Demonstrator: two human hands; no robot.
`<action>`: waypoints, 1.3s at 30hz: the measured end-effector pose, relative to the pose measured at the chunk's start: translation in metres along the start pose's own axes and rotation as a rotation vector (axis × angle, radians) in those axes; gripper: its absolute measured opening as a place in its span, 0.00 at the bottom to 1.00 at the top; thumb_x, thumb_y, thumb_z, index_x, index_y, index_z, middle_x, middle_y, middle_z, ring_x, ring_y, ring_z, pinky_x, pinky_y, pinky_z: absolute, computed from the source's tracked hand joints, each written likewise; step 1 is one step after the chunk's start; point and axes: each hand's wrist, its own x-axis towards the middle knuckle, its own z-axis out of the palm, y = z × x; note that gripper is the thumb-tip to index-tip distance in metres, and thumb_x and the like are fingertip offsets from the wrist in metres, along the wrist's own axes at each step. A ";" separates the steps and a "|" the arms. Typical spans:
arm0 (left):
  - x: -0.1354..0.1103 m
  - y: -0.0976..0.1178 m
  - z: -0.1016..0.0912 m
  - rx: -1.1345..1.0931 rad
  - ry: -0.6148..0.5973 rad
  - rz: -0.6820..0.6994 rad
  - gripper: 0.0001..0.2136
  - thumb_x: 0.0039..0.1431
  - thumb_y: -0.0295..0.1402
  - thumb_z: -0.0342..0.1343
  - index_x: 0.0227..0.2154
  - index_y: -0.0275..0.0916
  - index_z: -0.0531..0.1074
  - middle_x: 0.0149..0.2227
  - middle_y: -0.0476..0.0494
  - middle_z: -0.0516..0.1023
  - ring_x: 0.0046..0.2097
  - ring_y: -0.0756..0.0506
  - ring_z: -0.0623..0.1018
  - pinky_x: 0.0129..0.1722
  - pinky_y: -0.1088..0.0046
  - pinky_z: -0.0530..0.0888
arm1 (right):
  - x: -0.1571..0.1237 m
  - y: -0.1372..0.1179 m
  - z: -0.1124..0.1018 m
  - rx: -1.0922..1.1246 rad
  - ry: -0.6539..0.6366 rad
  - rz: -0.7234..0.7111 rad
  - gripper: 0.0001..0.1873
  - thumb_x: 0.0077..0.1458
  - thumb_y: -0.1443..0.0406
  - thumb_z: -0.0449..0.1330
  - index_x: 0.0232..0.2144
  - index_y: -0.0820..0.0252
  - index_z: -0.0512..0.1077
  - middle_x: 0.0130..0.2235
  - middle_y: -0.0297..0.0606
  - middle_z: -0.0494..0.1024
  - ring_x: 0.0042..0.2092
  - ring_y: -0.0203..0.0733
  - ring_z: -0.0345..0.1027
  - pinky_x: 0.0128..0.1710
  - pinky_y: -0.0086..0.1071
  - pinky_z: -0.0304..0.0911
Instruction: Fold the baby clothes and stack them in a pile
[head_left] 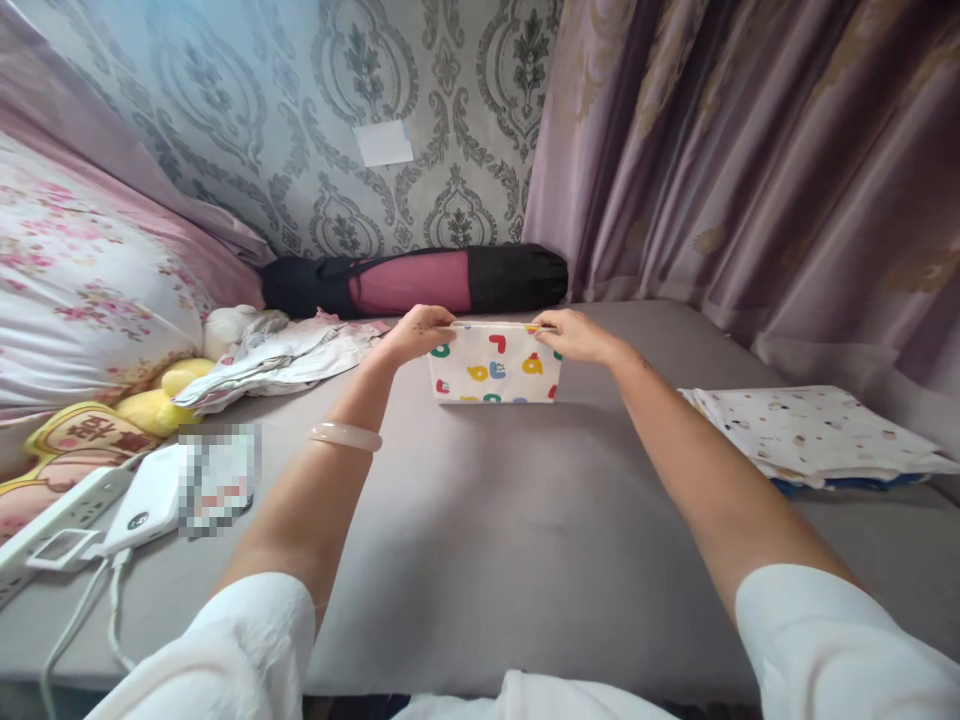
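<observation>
A white cloth (495, 368) printed with colourful letters stands upright as a flat rectangle on or just above the grey bed surface. It looks folded; the layers behind its front face are hidden. My left hand (420, 332) pinches its upper left corner. At the upper right corner, the fingers of my right hand (576, 335) close on it in the same way. Both arms reach forward, and a pale bangle circles the left forearm.
To the right lies a stack of folded printed cloth (817, 430). Rumpled white clothes (281, 362) and yellow plush toys (161, 395) are on the left, near a power strip (67, 515) and white charger (146, 500) with cables. A black-and-pink roll (412, 282) rests against the wall.
</observation>
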 end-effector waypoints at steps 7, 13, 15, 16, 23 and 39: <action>-0.011 0.003 0.021 0.467 0.368 0.182 0.09 0.56 0.28 0.52 0.37 0.43 0.75 0.38 0.45 0.79 0.48 0.41 0.73 0.56 0.54 0.59 | -0.012 -0.002 0.016 -0.238 0.325 -0.145 0.15 0.54 0.75 0.51 0.39 0.60 0.74 0.41 0.42 0.77 0.45 0.46 0.67 0.50 0.38 0.55; -0.051 -0.019 0.048 0.563 0.328 0.279 0.09 0.58 0.28 0.50 0.37 0.43 0.74 0.37 0.45 0.79 0.47 0.42 0.73 0.56 0.57 0.57 | -0.044 0.006 0.052 -0.282 0.327 -0.249 0.13 0.54 0.75 0.51 0.36 0.58 0.71 0.38 0.41 0.75 0.41 0.46 0.64 0.48 0.36 0.54; -0.066 -0.024 0.054 0.569 0.309 0.304 0.09 0.58 0.27 0.49 0.36 0.44 0.73 0.37 0.45 0.79 0.46 0.42 0.73 0.56 0.57 0.57 | -0.059 0.004 0.060 -0.272 0.308 -0.260 0.13 0.54 0.75 0.51 0.37 0.58 0.71 0.38 0.41 0.75 0.41 0.46 0.63 0.47 0.36 0.54; -0.073 -0.026 0.057 0.574 0.296 0.317 0.09 0.58 0.27 0.49 0.36 0.44 0.73 0.37 0.46 0.79 0.46 0.42 0.74 0.56 0.57 0.57 | -0.067 0.003 0.063 -0.265 0.294 -0.262 0.13 0.54 0.75 0.51 0.37 0.59 0.71 0.38 0.41 0.75 0.42 0.46 0.63 0.47 0.36 0.54; -0.113 -0.041 0.074 0.553 0.091 0.387 0.16 0.56 0.21 0.43 0.41 0.43 0.69 0.48 0.45 0.79 0.53 0.45 0.75 0.62 0.57 0.54 | -0.105 0.002 0.091 -0.230 0.195 -0.287 0.18 0.55 0.78 0.49 0.43 0.59 0.70 0.44 0.43 0.75 0.46 0.47 0.63 0.48 0.36 0.56; -0.145 -0.042 0.082 0.524 -0.186 0.261 0.20 0.49 0.21 0.45 0.44 0.43 0.70 0.57 0.42 0.74 0.60 0.44 0.71 0.65 0.53 0.52 | -0.137 -0.004 0.102 -0.137 -0.074 -0.201 0.30 0.51 0.79 0.48 0.52 0.54 0.72 0.49 0.43 0.71 0.53 0.46 0.61 0.53 0.38 0.58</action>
